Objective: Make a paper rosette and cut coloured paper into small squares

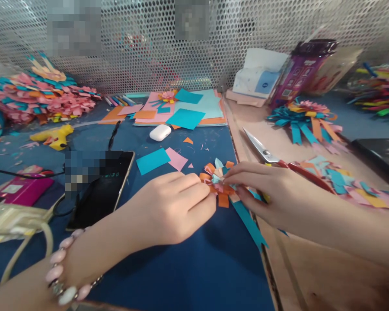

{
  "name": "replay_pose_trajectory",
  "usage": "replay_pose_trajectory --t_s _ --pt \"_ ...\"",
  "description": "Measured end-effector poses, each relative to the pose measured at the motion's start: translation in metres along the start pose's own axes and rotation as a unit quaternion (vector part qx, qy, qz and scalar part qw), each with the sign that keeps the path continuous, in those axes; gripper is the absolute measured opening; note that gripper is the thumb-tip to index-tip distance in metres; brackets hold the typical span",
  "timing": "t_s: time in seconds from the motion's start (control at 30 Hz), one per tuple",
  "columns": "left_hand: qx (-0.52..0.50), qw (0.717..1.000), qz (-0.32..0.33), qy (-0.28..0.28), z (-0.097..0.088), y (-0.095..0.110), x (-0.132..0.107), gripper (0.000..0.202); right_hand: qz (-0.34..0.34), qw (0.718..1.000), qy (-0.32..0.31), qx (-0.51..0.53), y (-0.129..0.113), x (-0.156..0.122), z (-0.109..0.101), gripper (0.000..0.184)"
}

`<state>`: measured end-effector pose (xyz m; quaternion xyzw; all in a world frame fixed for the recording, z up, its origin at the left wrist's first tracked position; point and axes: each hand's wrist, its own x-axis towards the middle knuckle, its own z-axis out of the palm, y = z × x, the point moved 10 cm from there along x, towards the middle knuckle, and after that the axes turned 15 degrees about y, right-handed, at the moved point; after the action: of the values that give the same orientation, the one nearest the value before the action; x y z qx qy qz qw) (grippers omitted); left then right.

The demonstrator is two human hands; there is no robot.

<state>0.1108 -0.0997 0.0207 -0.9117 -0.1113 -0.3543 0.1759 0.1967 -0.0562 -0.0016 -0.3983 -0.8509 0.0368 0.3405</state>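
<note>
Between my two hands is a paper flower (223, 190) with orange and light blue strips and blue paper tails hanging from it toward the lower right. Its left side is gripped by my left hand (178, 203), whose fingers are curled and partly hidden. My right hand (262, 190) pinches at the flower's centre with thumb and fingertips. Scissors (266, 153) with red handles lie just beyond my right hand, partly under the wrist. Left of the flower, past my left knuckles, rest a blue paper piece (153, 161) and a pink paper piece (176, 159).
A phone (105, 190) with cables lies at left, near a yellow glue gun (55, 136). A white earbud case (160, 132) sits before stacked coloured paper (210, 108). Finished paper flowers (45, 95) pile at back left. A purple cup (303, 71) stands back right. Perforated metal (155, 60) rises behind.
</note>
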Motion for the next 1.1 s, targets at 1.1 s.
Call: replay_pose_trajectory --t_s 1.1 --pt "0.005 1.000 -0.005 -0.011 0.000 0.000 0.000 0.019 -0.026 0.998 0.030 -0.038 -0.013 0.002 0.012 0.011"
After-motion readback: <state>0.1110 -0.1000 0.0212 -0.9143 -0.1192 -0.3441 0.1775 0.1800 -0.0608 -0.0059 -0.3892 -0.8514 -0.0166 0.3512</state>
